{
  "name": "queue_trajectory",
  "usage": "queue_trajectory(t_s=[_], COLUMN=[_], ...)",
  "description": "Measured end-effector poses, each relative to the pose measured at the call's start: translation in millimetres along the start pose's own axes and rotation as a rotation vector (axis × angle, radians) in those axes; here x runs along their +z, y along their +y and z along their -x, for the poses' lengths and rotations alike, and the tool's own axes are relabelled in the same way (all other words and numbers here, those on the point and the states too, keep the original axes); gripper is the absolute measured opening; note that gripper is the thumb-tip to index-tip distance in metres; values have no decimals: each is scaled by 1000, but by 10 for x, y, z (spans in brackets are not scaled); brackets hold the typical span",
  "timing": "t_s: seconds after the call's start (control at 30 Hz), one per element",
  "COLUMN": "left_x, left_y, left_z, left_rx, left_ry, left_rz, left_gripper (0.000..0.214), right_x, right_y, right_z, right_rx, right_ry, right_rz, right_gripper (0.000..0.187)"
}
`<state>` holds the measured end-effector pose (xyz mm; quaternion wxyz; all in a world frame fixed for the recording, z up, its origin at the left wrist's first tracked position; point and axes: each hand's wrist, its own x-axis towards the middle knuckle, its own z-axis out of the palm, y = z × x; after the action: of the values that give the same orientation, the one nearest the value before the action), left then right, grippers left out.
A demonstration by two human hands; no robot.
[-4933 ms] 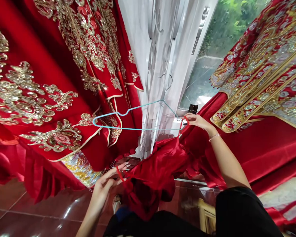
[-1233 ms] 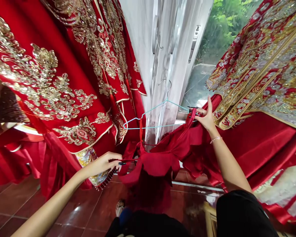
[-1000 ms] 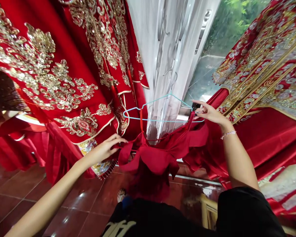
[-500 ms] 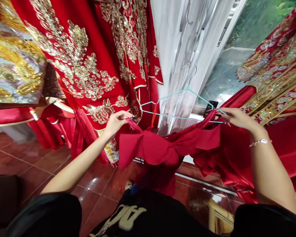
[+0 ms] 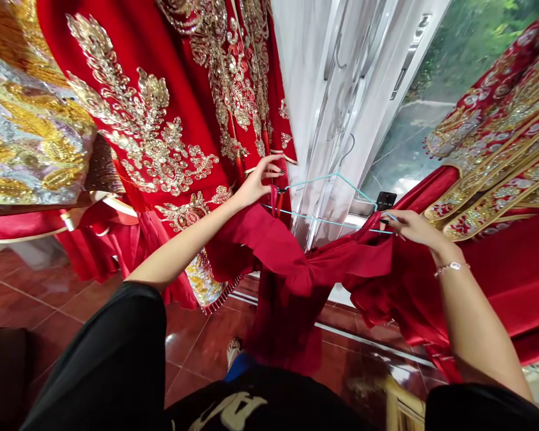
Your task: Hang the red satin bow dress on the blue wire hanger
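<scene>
A plain dark red dress (image 5: 285,251) hangs between my hands, its ruffled neckline toward me and its skirt falling to the floor side. My left hand (image 5: 257,182) pinches one shoulder strap of the dress at the left end of a thin light-blue hanger (image 5: 314,178). At the hanger's other end, my right hand (image 5: 408,226) is closed on the second strap and the hanger's corner. The hanger's metal hook points up and away from me, with nothing hooked on it.
Red gowns with gold embroidery (image 5: 148,137) hang at the left, and beaded red garments (image 5: 498,137) at the right. White curtains (image 5: 303,72) and a window stand ahead. A phone (image 5: 386,199) rests behind my right hand. Red tiles (image 5: 49,323) cover the floor.
My left hand has moved right and up, bringing its strap to the hanger's left end. My right hand has shifted slightly left and down with its end of the hanger.
</scene>
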<state>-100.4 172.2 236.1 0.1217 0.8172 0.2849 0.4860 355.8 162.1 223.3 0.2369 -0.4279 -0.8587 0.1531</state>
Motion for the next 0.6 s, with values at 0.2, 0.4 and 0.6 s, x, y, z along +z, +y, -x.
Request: queue_trajectory(t_s=[0.2, 0.4, 0.6], left_x=[-141, -328, -125], left_y=[-196, 75, 568], left_z=[-232, 360, 915], left_rx=[-166, -168, -213], left_ry=[-537, -366, -325], left_rz=[-206, -651, -769], left_gripper=[72, 66, 39], right_x=[104, 260, 288], right_y=[65, 148, 283], right_z=[16, 263, 475], right_rx=[-51, 31, 55], right_ry=[118, 298, 487], right_rz=[-22, -175, -268], right_gripper=[28, 40, 55])
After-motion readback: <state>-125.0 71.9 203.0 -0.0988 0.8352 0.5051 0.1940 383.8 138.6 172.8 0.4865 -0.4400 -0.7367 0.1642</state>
